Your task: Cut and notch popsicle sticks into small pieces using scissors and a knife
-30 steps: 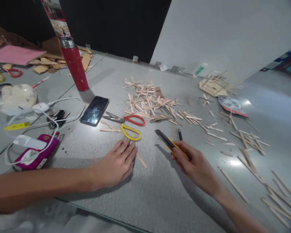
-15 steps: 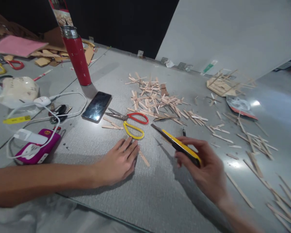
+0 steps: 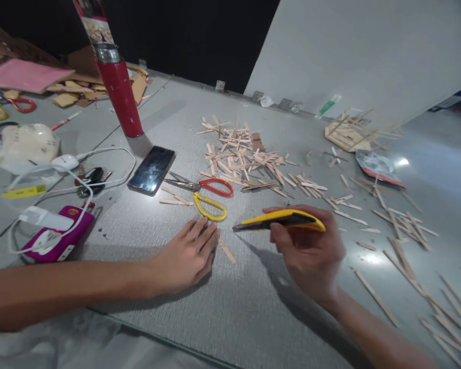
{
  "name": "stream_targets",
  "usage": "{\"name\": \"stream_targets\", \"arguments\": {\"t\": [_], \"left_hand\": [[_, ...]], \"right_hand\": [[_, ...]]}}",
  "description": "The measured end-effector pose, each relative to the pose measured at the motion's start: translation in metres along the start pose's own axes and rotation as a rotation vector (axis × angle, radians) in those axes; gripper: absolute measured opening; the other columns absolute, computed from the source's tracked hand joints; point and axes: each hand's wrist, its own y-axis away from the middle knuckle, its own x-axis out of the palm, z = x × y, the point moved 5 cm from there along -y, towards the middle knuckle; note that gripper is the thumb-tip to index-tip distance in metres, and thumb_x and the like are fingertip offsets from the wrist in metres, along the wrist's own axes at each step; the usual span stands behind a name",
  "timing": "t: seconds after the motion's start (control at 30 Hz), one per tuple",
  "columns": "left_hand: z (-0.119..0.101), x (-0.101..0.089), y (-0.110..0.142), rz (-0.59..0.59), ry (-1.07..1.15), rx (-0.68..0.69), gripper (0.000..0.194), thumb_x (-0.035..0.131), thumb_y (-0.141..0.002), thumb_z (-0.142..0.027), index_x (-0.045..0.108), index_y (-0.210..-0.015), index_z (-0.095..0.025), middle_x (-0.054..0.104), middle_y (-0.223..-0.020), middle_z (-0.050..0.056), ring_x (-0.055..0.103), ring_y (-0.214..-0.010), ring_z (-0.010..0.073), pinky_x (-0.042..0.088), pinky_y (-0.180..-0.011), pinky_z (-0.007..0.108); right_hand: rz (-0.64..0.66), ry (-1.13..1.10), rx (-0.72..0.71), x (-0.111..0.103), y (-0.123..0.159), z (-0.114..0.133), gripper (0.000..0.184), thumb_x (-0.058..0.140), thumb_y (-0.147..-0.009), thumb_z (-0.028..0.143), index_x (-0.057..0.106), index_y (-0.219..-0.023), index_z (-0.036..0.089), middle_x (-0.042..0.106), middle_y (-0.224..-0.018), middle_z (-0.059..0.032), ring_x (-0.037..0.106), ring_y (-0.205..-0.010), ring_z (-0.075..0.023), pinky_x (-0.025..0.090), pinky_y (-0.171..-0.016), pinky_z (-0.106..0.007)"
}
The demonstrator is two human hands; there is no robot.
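Note:
My left hand (image 3: 186, 253) lies flat on the grey table (image 3: 238, 302), fingers stretched out and together, fingertips touching one end of a short wooden stick (image 3: 226, 251). My right hand (image 3: 309, 251) is closed round a yellow utility knife (image 3: 282, 220), held level above the table with its blade end pointing left toward the stick. Just beyond my left fingertips lie scissors with a red and a yellow handle (image 3: 209, 197).
A heap of cut wooden sticks (image 3: 249, 161) covers the table's middle; longer sticks (image 3: 407, 246) scatter at the right. A phone (image 3: 151, 170), a red flask (image 3: 119, 95), a pink power bank (image 3: 57, 238) with white cables, and keys lie at the left.
My right hand has turned the yellow knife from pointing up-left to lying level, blade end toward the stick. My left hand has stayed flat in place.

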Motion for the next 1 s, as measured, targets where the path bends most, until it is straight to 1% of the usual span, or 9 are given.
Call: {"name": "stream_targets", "arguments": {"t": [0.07, 0.1, 0.17, 0.23, 0.37, 0.53, 0.7, 0.87, 1.0], "left_hand": [[0.000, 0.000, 0.000, 0.005, 0.006, -0.007, 0.044, 0.052, -0.104, -0.025, 0.059, -0.140, -0.001, 0.060, -0.147, 0.024, 0.052, -0.140, 0.0381, 0.037, -0.114, 0.049], [0.001, 0.000, 0.000, 0.012, 0.007, -0.009, 0.044, 0.052, -0.104, -0.026, 0.059, -0.141, -0.002, 0.060, -0.147, 0.023, 0.051, -0.141, 0.0379, 0.036, -0.114, 0.049], [0.001, 0.001, 0.000, 0.024, 0.006, -0.013, 0.044, 0.052, -0.105, -0.027, 0.059, -0.141, -0.003, 0.059, -0.148, 0.022, 0.050, -0.141, 0.0373, 0.036, -0.114, 0.048], [0.001, 0.001, 0.000, 0.034, 0.001, -0.014, 0.045, 0.051, -0.105, -0.027, 0.058, -0.143, -0.003, 0.058, -0.149, 0.022, 0.050, -0.141, 0.0376, 0.036, -0.114, 0.048], [0.001, -0.001, 0.000, 0.031, -0.010, -0.003, 0.046, 0.050, -0.104, -0.027, 0.059, -0.142, -0.002, 0.059, -0.148, 0.021, 0.052, -0.139, 0.0383, 0.036, -0.114, 0.049], [0.001, -0.004, -0.001, 0.007, -0.017, -0.009, 0.044, 0.049, -0.105, -0.026, 0.061, -0.139, -0.002, 0.061, -0.146, 0.021, 0.054, -0.136, 0.0379, 0.037, -0.113, 0.048], [0.000, -0.004, -0.001, 0.031, -0.010, -0.003, 0.043, 0.048, -0.105, -0.025, 0.060, -0.140, -0.003, 0.061, -0.147, 0.021, 0.054, -0.137, 0.0363, 0.035, -0.114, 0.048], [0.001, -0.006, -0.001, 0.001, -0.020, -0.007, 0.043, 0.047, -0.106, -0.025, 0.061, -0.140, -0.003, 0.063, -0.146, 0.019, 0.055, -0.136, 0.0364, 0.035, -0.113, 0.048], [0.002, -0.006, 0.001, -0.011, -0.024, -0.008, 0.043, 0.045, -0.106, -0.025, 0.062, -0.139, -0.003, 0.063, -0.146, 0.018, 0.054, -0.136, 0.0366, 0.035, -0.114, 0.049]], "right_hand": [[0.030, -0.063, 0.075, 0.008, -0.005, -0.005, 0.039, 0.074, -0.092, 0.033, 0.044, -0.116, 0.031, 0.080, -0.104, -0.0043, 0.065, -0.051, -0.0143, 0.055, -0.045, -0.030], [0.037, -0.080, 0.106, 0.011, -0.008, -0.006, 0.045, 0.077, -0.090, 0.035, 0.041, -0.117, 0.032, 0.079, -0.104, -0.0033, 0.063, -0.048, -0.0137, 0.053, -0.041, -0.029], [0.032, -0.103, 0.158, 0.014, -0.014, -0.011, 0.059, 0.085, -0.081, 0.038, 0.037, -0.115, 0.033, 0.079, -0.100, -0.0008, 0.062, -0.047, -0.0139, 0.049, -0.037, -0.027], [-0.002, -0.140, 0.189, 0.013, -0.020, -0.015, 0.063, 0.088, -0.078, 0.040, 0.035, -0.111, 0.033, 0.077, -0.094, 0.0025, 0.059, -0.044, -0.0128, 0.048, -0.035, -0.026], [-0.068, -0.208, 0.219, 0.005, -0.029, -0.027, 0.060, 0.084, -0.081, 0.050, 0.031, -0.106, 0.033, 0.075, -0.086, 0.0075, 0.049, -0.035, -0.0093, 0.046, -0.031, -0.025], [-0.083, -0.255, 0.284, -0.002, -0.032, -0.043, 0.058, 0.084, -0.081, 0.053, 0.034, -0.100, 0.031, 0.071, -0.080, 0.0086, 0.046, -0.036, -0.0065, 0.045, -0.032, -0.021], [-0.001, -0.279, 0.344, 0.005, -0.028, -0.057, 0.067, 0.083, -0.082, 0.050, 0.032, -0.123, 0.033, 0.062, -0.073, 0.0132, 0.047, -0.036, -0.0064, 0.042, -0.032, -0.018], [0.073, -0.284, 0.379, 0.015, -0.022, -0.068, 0.056, 0.081, -0.084, 0.048, 0.039, -0.117, 0.030, 0.052, -0.068, 0.0142, 0.041, -0.035, -0.0049, 0.036, -0.032, -0.016], [0.020, -0.283, 0.374, 0.016, -0.020, -0.076, 0.051, 0.078, -0.085, 0.049, 0.041, -0.115, 0.030, 0.049, -0.065, 0.0133, 0.038, -0.036, -0.0060, 0.035, -0.032, -0.018]]}}
